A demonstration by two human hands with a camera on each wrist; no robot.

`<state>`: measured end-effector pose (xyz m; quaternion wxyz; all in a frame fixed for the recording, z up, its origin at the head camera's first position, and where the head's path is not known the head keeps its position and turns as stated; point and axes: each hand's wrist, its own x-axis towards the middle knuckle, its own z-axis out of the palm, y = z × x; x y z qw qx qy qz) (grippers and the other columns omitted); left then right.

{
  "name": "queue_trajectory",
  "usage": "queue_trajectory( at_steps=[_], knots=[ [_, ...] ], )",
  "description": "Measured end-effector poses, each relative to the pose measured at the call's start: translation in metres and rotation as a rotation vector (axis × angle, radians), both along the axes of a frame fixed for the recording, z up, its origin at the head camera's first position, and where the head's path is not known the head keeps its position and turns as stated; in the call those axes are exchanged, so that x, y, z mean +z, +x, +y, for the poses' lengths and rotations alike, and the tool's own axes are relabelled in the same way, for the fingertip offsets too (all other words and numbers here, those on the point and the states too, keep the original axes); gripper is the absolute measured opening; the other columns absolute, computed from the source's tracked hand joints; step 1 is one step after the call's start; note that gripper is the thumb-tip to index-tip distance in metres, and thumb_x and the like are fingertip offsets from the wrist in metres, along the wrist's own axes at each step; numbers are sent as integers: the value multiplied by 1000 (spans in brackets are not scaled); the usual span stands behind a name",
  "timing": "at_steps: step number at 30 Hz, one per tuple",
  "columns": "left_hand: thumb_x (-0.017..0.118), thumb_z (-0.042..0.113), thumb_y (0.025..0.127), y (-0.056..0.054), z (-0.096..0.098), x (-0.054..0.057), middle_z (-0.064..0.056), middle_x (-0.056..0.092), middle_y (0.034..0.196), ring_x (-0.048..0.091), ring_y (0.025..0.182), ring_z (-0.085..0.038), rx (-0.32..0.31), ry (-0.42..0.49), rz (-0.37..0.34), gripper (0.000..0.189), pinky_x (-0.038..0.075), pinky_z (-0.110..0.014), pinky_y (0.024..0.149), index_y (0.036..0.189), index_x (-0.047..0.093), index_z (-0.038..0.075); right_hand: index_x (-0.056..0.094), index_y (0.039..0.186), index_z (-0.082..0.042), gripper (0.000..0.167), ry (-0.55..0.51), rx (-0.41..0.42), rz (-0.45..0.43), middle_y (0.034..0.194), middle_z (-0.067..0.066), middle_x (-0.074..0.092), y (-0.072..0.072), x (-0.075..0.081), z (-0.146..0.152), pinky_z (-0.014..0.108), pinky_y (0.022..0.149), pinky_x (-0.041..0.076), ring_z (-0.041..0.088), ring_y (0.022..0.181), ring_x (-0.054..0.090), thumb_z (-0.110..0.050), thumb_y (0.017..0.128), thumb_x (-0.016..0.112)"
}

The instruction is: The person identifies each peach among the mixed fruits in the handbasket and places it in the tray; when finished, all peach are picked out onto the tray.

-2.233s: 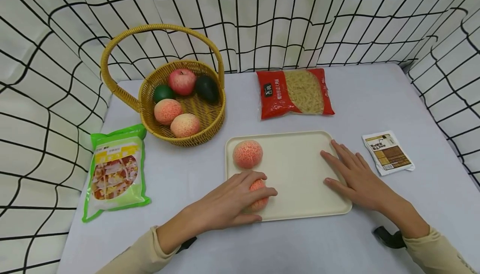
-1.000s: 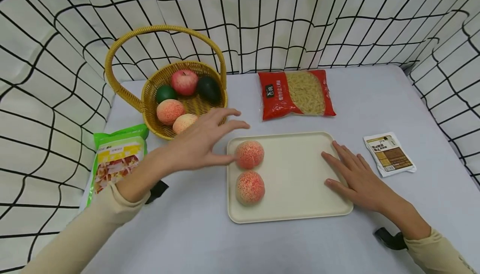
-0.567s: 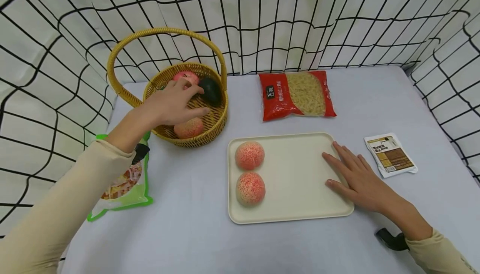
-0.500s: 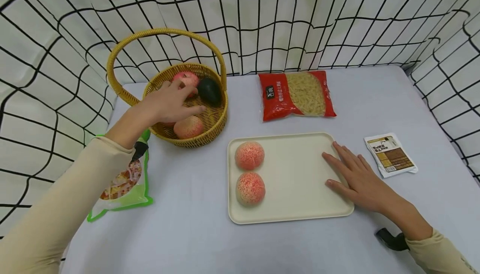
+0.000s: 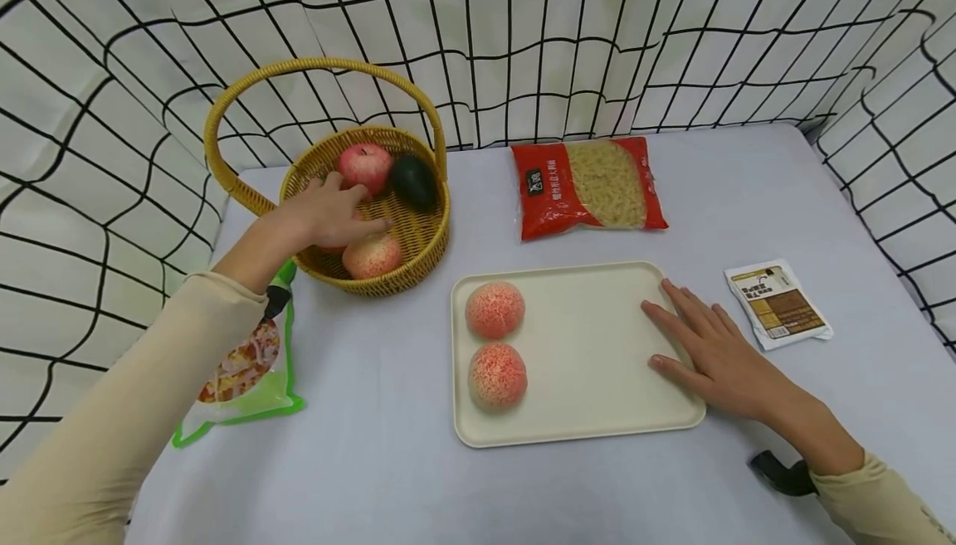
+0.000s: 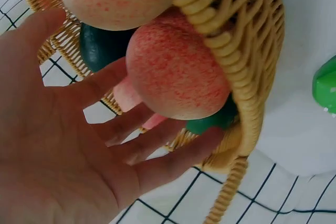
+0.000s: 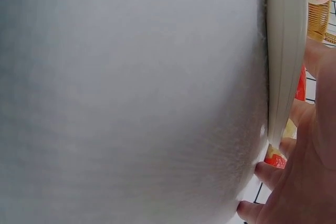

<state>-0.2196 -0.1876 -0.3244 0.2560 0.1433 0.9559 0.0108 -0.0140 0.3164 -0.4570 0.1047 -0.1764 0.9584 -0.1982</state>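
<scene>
My left hand (image 5: 326, 209) reaches into the wicker basket (image 5: 427, 259), fingers spread over a peach (image 6: 178, 72). In the left wrist view, the fingers extend along that peach without curling round it. Another peach (image 5: 372, 256) lies just below the thumb, and a red apple (image 5: 364, 168) and a dark avocado (image 5: 413, 182) are at the back of the basket. A green fruit (image 6: 212, 116) is hidden by my hand in the head view. My right hand (image 5: 717, 358) rests with fingers spread on the right edge of the cream tray (image 5: 590, 354).
Two peaches, an upper peach (image 5: 495, 310) and a lower peach (image 5: 497, 377), stand at the tray's left end. A red pasta bag (image 5: 590, 187) lies behind it, a small white-brown packet (image 5: 778, 304) to the right. My left sleeve partly covers a green food bag (image 5: 250, 375).
My left hand has let go of the lower peach on the tray, moved up and left, and entered the basket. My right hand has stayed at the tray's edge.
</scene>
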Motion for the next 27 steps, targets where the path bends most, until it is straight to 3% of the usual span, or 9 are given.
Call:
queue_trajectory(
  at_steps=[5, 11, 19, 27],
  knots=[
    [50, 59, 104, -2, -5, -5, -40, 37, 150, 32, 141, -66, -10, 33, -3, 72, 30, -79, 116, 145, 51, 0, 29, 169, -29, 77, -6, -7, 5, 182, 10, 9, 0, -1, 0, 76, 126, 15, 44, 164, 16, -48, 103, 65],
    [49, 56, 105, -4, -10, -15, -37, 48, 138, 38, 136, -62, -17, 63, -9, 69, 31, -76, 115, 142, 55, -2, 28, 170, -29, 77, -4, -5, 5, 182, 10, 9, 0, -2, 1, 76, 126, 15, 43, 165, 15, -47, 104, 64],
    [38, 54, 110, -8, -14, -25, -39, 46, 147, 36, 142, -61, 9, 109, -50, 68, 27, -76, 119, 146, 53, -2, 28, 170, -29, 77, 1, 0, 1, 182, 11, 8, -1, -1, 1, 77, 126, 15, 43, 165, 15, -47, 104, 64],
    [37, 50, 112, -11, -16, -31, -37, 50, 139, 44, 132, -56, 32, 159, -38, 62, 37, -69, 111, 138, 56, -2, 29, 169, -28, 76, -5, 1, 6, 182, 11, 9, 0, -1, 1, 77, 125, 16, 43, 165, 14, -46, 104, 64]
  ],
)
